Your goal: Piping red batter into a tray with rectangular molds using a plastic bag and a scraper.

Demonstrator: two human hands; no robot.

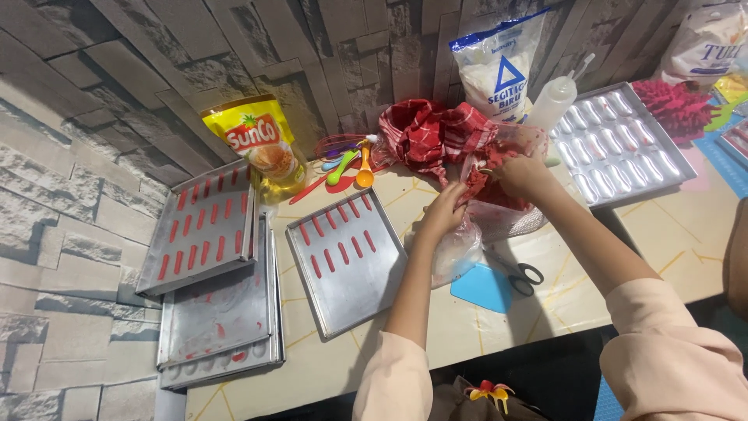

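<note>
Both arms reach forward over the tabletop, forearms bare, sleeves pushed up near the elbows. The left hand [442, 212] is curled, fingers closed. The right hand [520, 176], just beyond it, is also clenched.

Matt metal tray [366, 292], glossy plastic bag [456, 253], red cloth [425, 129]

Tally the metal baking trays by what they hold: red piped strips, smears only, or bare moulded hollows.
Trays with rows of red piped strips: 2, the tilted left tray and the middle tray
Stacked trays with red smears only: 2, upper and lower
Trays with bare moulded hollows: 1, the moulded tray
Total: 5
</note>
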